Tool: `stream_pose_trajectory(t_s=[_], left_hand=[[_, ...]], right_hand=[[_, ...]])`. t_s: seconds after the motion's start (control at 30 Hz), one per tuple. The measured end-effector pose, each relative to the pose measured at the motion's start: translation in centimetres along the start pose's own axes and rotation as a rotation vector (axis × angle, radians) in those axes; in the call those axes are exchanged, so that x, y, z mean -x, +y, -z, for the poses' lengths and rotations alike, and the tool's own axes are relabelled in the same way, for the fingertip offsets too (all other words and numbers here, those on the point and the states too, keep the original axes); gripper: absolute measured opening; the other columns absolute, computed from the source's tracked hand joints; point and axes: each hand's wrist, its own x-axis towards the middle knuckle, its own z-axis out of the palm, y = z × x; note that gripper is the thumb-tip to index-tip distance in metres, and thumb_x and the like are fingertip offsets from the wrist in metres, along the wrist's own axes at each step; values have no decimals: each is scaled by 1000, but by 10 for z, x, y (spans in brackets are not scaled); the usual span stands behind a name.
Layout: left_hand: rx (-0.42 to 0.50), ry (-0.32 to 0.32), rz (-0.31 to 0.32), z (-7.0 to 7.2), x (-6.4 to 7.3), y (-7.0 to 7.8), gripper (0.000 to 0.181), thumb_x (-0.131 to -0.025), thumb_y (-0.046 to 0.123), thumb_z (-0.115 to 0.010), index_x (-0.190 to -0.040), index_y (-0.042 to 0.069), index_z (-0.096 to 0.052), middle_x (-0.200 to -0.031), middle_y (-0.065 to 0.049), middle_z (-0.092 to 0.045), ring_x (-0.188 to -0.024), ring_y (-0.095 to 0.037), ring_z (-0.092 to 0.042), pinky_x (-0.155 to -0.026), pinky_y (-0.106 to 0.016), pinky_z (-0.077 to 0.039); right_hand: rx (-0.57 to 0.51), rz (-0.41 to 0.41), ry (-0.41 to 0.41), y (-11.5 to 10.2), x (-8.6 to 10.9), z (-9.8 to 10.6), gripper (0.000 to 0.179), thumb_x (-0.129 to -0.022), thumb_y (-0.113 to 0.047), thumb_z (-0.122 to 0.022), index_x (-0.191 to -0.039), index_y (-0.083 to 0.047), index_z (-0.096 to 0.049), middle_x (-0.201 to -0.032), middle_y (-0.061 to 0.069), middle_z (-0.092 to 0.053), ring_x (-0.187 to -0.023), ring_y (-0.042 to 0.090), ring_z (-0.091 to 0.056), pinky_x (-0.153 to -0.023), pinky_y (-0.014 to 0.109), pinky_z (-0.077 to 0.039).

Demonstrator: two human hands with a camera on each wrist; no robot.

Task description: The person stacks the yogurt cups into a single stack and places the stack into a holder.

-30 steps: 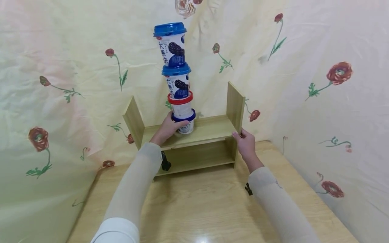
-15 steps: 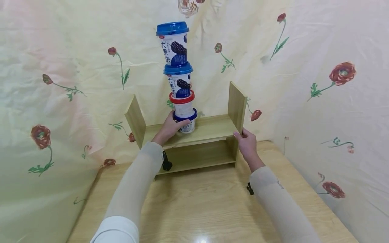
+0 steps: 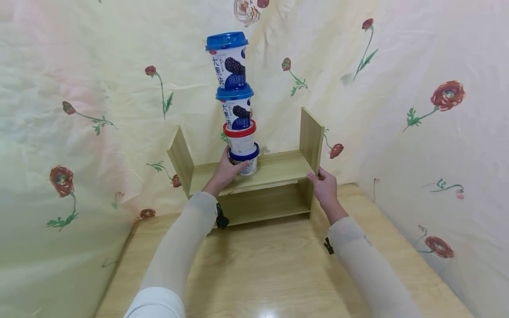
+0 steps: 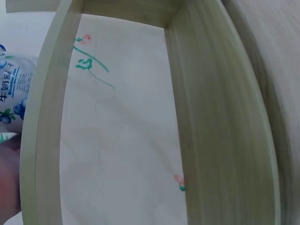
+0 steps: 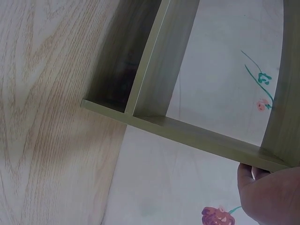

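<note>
Several lidded cups stand in one tall stack on the top board of a small wooden shelf (image 3: 278,168). At the bottom is a white cup (image 3: 251,168) with a dark blue lid; my left hand (image 3: 226,171) grips it, thumb across the front. A red-lidded white cup (image 3: 241,145) sits on that one. Two blackberry-print yogurt cups (image 3: 235,112) with bright blue lids top the stack, which leans slightly left. In the left wrist view the gripped cup (image 4: 18,89) shows a blueberry print. My right hand (image 3: 325,189) holds the shelf's right side panel (image 3: 311,137), thumb in front, fingers behind.
The shelf's left side panel (image 3: 180,159) rises beside the stack. Below the top board lies a lower board (image 3: 262,217), close over the wooden table (image 3: 262,265). Flower-printed cloth (image 3: 381,110) covers the walls behind and on both sides.
The head view has shifted slightly, so the scene sits a little further right. Both hands keep the same holds, and the stack still stands on the shelf.
</note>
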Motion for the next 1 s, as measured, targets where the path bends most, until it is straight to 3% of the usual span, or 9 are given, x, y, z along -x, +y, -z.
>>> stream_pose_trajectory(t_s=[0.1, 0.2, 0.3, 0.4, 0.6, 0.73, 0.83, 1.0], left_hand=[[-11, 30, 67, -2, 9, 0, 124, -82, 49, -81, -162, 23, 10, -164, -14, -25, -149, -31, -28, -121, -47, -25], [-59, 91, 116, 1, 27, 2, 131, -82, 51, -81, -158, 26, 23, -166, -16, -19, -151, -33, -22, -121, -50, -22], [-146, 143, 90, 2, 49, 2, 130, -84, 47, -80, -157, 24, 25, -166, -18, -17, -150, -36, -20, -121, -53, -21], [-285, 159, 21, 4, 74, -2, 122, -88, 49, -75, -159, 18, 19, -166, -18, -18, -149, -37, -24, -120, -53, -23], [-764, 76, -191, 8, 118, -18, 101, -94, 63, -57, -162, 7, -7, -167, -16, -12, -153, -34, -10, -122, -51, -17], [-1052, 5, -272, 14, 146, -33, 93, -98, 63, -49, -162, 7, -12, -167, -18, -10, -153, -36, -3, -122, -52, -15], [-1170, -42, -292, 19, 163, -45, 89, -99, 63, -47, -161, 7, -17, -166, -18, -13, -153, -37, -5, -122, -53, -18], [-1227, -103, -284, 26, 179, -56, 87, -98, 70, -37, -160, 11, -25, -165, -16, -20, -152, -38, -11, -119, -61, -21]], right_hand=[[27, 12, -1, -1, -1, -1, 44, -100, -13, -64, -141, 0, -55, -134, 23, -61, -119, 30, -59, -105, 41, -47], [42, 42, -20, -3, -4, -7, 44, -100, -14, -64, -141, 0, -55, -134, 22, -61, -120, 30, -59, -103, 39, -49], [52, 62, -44, -7, -7, -12, 45, -100, -16, -64, -141, 0, -55, -134, 23, -61, -120, 30, -59, -101, 38, -50], [62, 55, -59, -9, -9, -13, 45, -100, -18, -65, -141, -1, -56, -133, 23, -61, -119, 30, -59, -100, 38, -50], [76, 29, -57, -10, -10, -5, 47, -100, -21, -65, -141, -1, -56, -135, 21, -60, -122, 29, -57, -102, 39, -49], [107, 13, -104, -9, -6, 5, 52, -101, -28, -63, -144, -1, -52, -141, 22, -55, -130, 31, -53, -108, 45, -45], [166, 20, -144, -7, -1, 17, 56, -102, -35, -60, -145, 0, -51, -142, 23, -54, -132, 35, -51, -108, 50, -44], [226, 46, -203, -1, 8, 34, 56, -103, -30, -59, -147, 3, -47, -143, 25, -52, -132, 41, -50, -109, 53, -42]])
